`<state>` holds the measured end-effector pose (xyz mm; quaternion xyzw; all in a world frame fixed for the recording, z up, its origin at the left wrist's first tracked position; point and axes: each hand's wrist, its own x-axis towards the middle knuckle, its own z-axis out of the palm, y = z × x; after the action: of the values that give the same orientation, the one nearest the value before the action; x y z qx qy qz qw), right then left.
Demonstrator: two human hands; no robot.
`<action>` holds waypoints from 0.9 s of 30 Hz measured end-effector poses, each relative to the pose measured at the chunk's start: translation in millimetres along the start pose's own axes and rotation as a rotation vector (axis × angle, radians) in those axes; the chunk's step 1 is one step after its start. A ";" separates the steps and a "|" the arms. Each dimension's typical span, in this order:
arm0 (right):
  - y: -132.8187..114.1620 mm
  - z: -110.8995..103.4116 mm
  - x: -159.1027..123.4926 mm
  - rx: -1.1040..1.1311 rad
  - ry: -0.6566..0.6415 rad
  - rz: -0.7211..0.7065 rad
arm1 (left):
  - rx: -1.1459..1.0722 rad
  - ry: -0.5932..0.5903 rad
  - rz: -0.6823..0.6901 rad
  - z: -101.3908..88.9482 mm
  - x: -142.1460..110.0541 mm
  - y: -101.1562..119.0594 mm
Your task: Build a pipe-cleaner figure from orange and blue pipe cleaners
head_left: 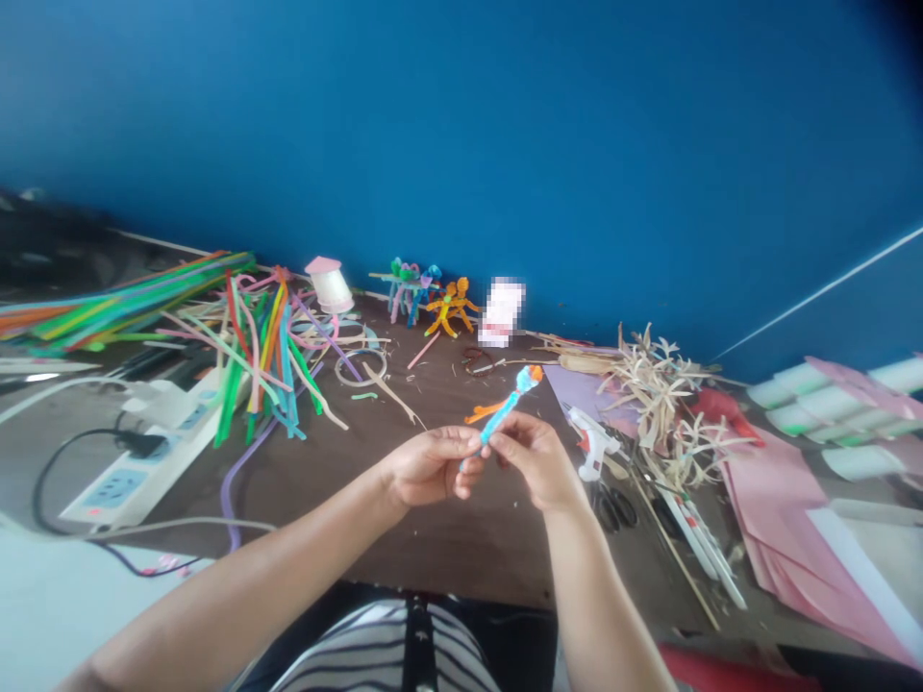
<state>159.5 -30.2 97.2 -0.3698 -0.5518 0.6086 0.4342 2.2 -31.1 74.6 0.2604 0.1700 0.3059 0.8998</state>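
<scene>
Between my hands, above the middle of the table, is a small pipe-cleaner figure [511, 399]. Its twisted stem is light blue, its head end is blue and orange, and an orange strand sticks out to the left. My left hand [436, 465] pinches the lower end of the stem between thumb and fingers. Close beside it, my right hand [532, 457] grips the stem a little higher, fingers curled around it. Finished pipe-cleaner figures stand by the wall, one group blue, green and pink [412, 288], another orange and yellow [452, 308].
Loose pipe cleaners [270, 336] are heaped at left, near a power strip [144, 461] with cords. At right lie a hot glue gun [592, 444], scissors [614, 507], dried plant pieces [663, 384] and pink sheets [775, 500]. A small white cup with a pink roof [330, 286] stands at the back.
</scene>
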 end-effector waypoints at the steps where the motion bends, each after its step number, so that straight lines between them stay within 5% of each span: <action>1: -0.1 0.0 -0.4 0.009 -0.014 0.014 | -0.013 -0.019 -0.015 -0.4 0.1 -0.3; 5: -0.4 -1.5 -1.9 0.002 -0.081 0.039 | 0.134 0.035 -0.004 0.5 0.6 -1.0; 11: 3.7 -2.2 -0.8 -0.158 0.163 0.026 | 0.935 0.477 0.439 5.0 1.9 -4.1; 15: 7.2 2.2 -1.2 -0.230 0.200 0.012 | 1.301 0.616 0.541 3.5 1.5 -8.7; 19: 8.7 4.6 -3.3 -0.231 0.203 0.036 | 1.273 0.621 0.523 2.9 1.9 -10.3; 27: 9.9 -0.7 -3.1 -0.168 0.163 0.035 | 0.633 0.411 0.358 6.4 4.3 -6.8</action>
<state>160.1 -33.1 87.2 -0.4627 -0.5569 0.5358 0.4344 11.6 -35.2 75.2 0.4833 0.3838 0.4357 0.6552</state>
